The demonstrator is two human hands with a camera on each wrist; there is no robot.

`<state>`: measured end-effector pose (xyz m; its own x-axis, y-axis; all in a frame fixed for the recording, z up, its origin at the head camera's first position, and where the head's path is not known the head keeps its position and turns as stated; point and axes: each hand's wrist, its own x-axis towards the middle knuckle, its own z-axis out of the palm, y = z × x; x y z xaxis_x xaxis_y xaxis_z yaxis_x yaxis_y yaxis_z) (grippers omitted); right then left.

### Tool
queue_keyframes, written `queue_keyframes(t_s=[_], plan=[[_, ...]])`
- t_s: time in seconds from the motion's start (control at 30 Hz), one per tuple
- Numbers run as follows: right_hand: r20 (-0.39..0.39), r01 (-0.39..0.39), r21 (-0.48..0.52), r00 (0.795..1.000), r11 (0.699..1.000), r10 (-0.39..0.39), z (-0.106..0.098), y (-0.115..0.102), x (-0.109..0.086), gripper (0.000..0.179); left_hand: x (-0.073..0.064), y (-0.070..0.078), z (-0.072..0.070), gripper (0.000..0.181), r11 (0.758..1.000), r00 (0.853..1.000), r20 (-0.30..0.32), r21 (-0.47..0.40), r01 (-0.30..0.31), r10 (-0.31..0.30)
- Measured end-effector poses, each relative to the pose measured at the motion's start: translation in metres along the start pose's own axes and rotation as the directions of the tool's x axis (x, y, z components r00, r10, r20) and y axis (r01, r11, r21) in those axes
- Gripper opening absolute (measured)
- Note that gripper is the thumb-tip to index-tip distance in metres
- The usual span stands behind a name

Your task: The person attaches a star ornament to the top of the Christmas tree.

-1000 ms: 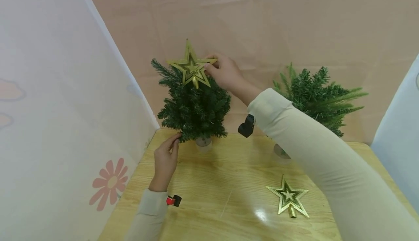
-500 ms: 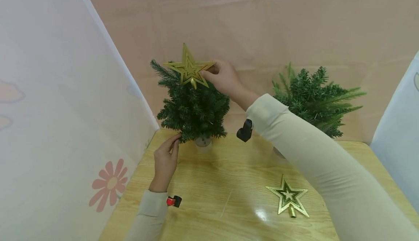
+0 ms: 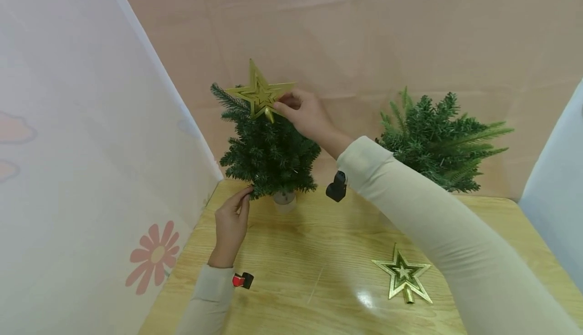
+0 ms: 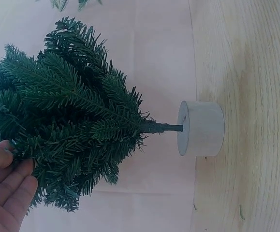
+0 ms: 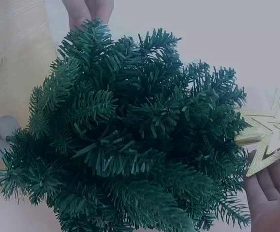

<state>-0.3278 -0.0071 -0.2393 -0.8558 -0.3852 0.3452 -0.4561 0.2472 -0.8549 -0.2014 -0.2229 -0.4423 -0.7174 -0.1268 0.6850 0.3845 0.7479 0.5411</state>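
Observation:
A small artificial Christmas tree [image 3: 271,153] stands at the back left on a pale round base [image 4: 205,128]. My left hand [image 3: 230,226] pinches the tip of a low branch on its left side. Above the tree's top, my right hand [image 3: 307,115] pinches a gold star tree topper [image 3: 260,93] by its right-hand points. The star is upright, facing me, and its socket [image 5: 248,137] points down, right at the uppermost needles in the right wrist view. Both the thumb and fingers of my left hand [image 4: 7,186] show at the branch in the left wrist view.
A second gold star topper [image 3: 403,274] lies on the wooden table [image 3: 291,264] at the front right. Another small tree [image 3: 439,145] stands at the back right, its base hidden by my right sleeve. A flowered white wall [image 3: 114,173] borders the left side.
My right hand has moved slightly left and down with the star, and the star's tilt has shifted a little. The left hand keeps its pinch on the branch.

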Motion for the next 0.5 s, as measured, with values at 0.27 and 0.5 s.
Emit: queue_keyframes(t_s=[0.27, 0.5], plan=[[-0.060, 0.068, -0.049, 0.996, 0.997, -0.070, 0.0059, 0.0025, -0.0004, 0.022, 0.0007, 0.0035, -0.0029, 0.025, 1.000, 0.999, 0.019, -0.005, 0.027, -0.027], [-0.078, 0.049, -0.063, 0.995, 0.997, -0.054, 0.0078, 0.0063, 0.0003, 0.024, 0.0030, 0.0051, -0.0026, 0.024, 1.000, 1.000, 0.009, 0.006, 0.020, -0.020]])
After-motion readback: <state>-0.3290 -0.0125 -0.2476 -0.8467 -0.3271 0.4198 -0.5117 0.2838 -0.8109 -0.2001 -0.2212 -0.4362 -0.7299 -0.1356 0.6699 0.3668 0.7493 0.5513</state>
